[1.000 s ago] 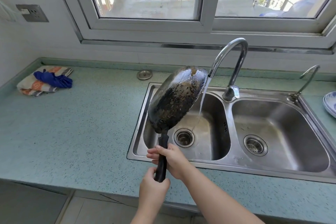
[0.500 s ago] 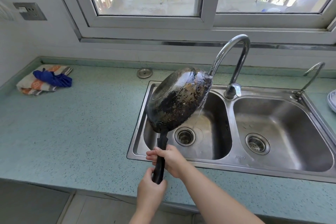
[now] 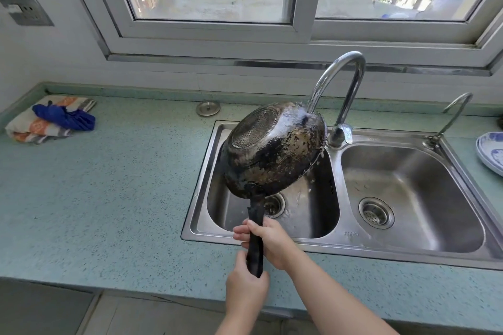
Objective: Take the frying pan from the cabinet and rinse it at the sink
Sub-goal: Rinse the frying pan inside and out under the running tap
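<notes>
The frying pan (image 3: 275, 149) is blackened and scorched, held tilted with its underside facing me over the left basin of the steel double sink (image 3: 201, 171). Water from the curved faucet (image 3: 340, 76) strikes the pan's upper right edge and runs off it. My right hand (image 3: 272, 242) grips the black handle higher up. My left hand (image 3: 246, 289) grips the handle's lower end. The pan's inside is hidden.
Folded cloths (image 3: 51, 119), one blue, lie at the counter's far left. A round metal drain cover (image 3: 208, 108) sits behind the sink. A small second tap (image 3: 451, 114) stands at the right basin. Blue-patterned plates (image 3: 492, 152) sit at the right edge.
The pan has turned so more of its underside faces me, and its rim has moved right, under the faucet stream. Water now splashes on the pan instead of falling past it.
</notes>
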`<state>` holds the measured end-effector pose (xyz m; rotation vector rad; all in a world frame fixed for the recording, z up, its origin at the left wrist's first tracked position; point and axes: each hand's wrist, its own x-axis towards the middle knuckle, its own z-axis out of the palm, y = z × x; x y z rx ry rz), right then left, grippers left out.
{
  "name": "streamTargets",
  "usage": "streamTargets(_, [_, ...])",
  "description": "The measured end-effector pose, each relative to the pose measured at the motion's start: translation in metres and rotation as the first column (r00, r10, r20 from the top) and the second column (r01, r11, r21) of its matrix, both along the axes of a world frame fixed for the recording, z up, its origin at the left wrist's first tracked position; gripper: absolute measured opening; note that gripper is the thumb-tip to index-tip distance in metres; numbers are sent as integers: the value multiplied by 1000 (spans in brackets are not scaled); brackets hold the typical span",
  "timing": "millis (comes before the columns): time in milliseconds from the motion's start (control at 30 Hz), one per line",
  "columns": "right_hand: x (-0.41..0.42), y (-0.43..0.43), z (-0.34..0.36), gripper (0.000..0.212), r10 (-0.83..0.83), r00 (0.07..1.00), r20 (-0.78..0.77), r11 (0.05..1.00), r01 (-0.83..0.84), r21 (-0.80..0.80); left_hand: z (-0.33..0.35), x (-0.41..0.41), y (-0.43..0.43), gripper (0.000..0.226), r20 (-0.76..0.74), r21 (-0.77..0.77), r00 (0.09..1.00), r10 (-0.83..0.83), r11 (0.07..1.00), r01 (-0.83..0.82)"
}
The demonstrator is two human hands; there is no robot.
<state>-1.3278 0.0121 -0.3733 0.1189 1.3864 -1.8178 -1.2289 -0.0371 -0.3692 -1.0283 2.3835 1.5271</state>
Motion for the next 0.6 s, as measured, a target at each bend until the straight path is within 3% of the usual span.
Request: streamTargets(600, [-5, 21, 3, 10, 9, 1000, 3, 1000, -9, -10, 12, -7, 23, 23, 4, 72, 1000, 2, 997, -2])
